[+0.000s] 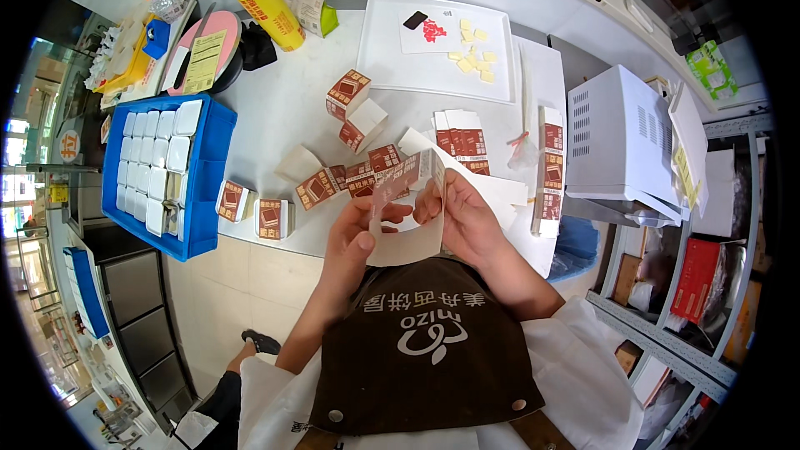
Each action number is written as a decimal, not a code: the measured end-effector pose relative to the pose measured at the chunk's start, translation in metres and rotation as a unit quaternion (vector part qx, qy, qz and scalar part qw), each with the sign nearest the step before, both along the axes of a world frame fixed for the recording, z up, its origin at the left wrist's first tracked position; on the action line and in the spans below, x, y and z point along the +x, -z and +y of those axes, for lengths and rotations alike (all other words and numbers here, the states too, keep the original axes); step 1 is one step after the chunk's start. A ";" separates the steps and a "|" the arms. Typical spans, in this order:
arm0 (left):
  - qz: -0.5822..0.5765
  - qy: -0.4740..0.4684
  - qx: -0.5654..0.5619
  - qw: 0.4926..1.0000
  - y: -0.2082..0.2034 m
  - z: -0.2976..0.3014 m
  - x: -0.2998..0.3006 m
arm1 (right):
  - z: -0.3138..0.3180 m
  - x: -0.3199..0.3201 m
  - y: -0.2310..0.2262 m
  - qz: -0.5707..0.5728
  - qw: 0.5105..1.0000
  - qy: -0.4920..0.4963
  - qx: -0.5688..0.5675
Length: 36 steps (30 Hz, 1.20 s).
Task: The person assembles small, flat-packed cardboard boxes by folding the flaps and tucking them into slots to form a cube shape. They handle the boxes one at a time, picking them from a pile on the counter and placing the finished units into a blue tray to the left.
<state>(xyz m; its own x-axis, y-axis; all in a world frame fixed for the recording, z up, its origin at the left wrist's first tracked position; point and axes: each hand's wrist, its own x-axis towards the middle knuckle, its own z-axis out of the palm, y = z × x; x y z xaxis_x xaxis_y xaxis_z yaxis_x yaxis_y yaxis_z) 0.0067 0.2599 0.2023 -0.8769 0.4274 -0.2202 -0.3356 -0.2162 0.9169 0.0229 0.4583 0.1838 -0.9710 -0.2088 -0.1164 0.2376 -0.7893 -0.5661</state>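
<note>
Close in front of my apron, I hold a brown-and-white cardboard sleeve (410,248) bent into an open loop. My left hand (357,232) grips its left side, with the thumb outside and fingers reaching through the opening. On the right side, my right hand (467,215) pinches the cardboard, its fingertips partly inside the loop. Just beyond lie several opened sleeves, among them one standing sleeve (347,93) and one tilted sleeve (320,187). Flat sleeves (460,135) are fanned out past my right hand. Two packed sleeves, a left one (233,202) and a right one (273,218), stand at the table's near left edge.
A blue crate (200,237) of white-lidded containers stands left. At the back, a white tray (387,54) bears yellow and red pieces. A long row of stacked sleeves (547,171) lies right, beside a white appliance (621,133). A yellow roll (258,2) leans at the back.
</note>
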 end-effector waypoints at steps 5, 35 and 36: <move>-0.042 -0.023 0.024 0.999 0.021 -0.011 -0.003 | -0.002 -0.010 0.001 -0.010 0.994 -0.004 0.113; -0.014 -0.198 -0.561 0.803 0.203 -0.144 -0.201 | 0.100 0.064 0.163 -0.069 0.503 0.011 0.862; 0.046 -0.240 -0.588 0.771 0.203 -0.137 -0.195 | 0.102 0.065 0.164 -0.063 0.498 0.018 0.864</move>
